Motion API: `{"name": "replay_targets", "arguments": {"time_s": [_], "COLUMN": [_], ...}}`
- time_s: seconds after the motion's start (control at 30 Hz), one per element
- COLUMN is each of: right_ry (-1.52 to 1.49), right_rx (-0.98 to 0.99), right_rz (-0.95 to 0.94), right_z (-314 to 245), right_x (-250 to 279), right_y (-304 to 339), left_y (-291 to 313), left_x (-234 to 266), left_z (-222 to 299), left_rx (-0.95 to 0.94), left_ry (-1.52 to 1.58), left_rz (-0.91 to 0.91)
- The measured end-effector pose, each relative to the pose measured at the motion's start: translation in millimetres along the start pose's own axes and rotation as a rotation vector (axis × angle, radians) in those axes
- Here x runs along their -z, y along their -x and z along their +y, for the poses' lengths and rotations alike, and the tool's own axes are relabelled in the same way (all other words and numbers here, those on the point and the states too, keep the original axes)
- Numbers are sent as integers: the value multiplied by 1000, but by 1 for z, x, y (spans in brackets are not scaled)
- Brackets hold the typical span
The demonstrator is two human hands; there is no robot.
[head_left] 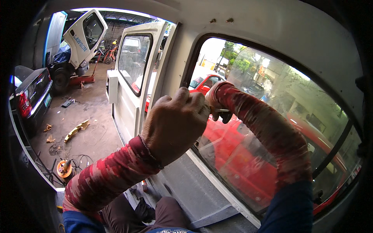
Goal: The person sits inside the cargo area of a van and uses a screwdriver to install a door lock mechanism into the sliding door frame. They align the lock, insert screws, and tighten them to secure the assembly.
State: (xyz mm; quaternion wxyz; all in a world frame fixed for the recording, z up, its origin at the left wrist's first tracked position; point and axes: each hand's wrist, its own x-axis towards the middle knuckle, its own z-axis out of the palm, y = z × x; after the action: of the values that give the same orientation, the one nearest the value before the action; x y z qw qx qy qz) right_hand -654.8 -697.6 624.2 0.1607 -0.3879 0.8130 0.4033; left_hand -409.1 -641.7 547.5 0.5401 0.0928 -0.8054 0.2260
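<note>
Both arms, in red patterned sleeves, are raised in front of a side window [248, 128] of a vehicle. My left hand [176, 126] is closed, its back toward me, and its curled fingers hide whatever lies in them. Touching or nearly touching it, my right hand [217, 97] is bent at the wrist, with most of its fingers hidden. A small dark piece with a shiny edge [224, 115] shows just below my right hand. What it is I cannot make out. Behind the hands runs the dark window frame [198, 44].
An open white door [134, 73] with a window stands at the left. Outside are a tilted white truck cab [83, 39], a dark car [35, 93], a yellow curved piece [77, 130] on the floor, an orange reel [65, 169] and a red car [237, 151] beyond the glass.
</note>
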Motion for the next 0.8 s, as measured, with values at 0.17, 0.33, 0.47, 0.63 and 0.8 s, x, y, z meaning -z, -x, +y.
{"name": "replay_targets", "arguments": {"time_s": [0.17,0.33,0.47,0.63,0.8], "right_ry": [199,162,-83,-95,116], "right_rx": [-81,-100,-144,-129,-125], "right_rz": [55,89,-54,-63,51], "right_z": [-5,-6,-2,-1,-7], "right_x": [2,-2,0,1,-1], "right_y": [5,11,3,1,11], "left_y": [-1,-11,2,4,-9], "left_x": [3,4,0,-1,5], "left_z": [-15,-32,-7,-6,-18], "left_rx": [166,394,-84,-75,412], "left_ry": [623,745,81,135,667], "left_rz": [-126,-548,-116,-18,-455]}}
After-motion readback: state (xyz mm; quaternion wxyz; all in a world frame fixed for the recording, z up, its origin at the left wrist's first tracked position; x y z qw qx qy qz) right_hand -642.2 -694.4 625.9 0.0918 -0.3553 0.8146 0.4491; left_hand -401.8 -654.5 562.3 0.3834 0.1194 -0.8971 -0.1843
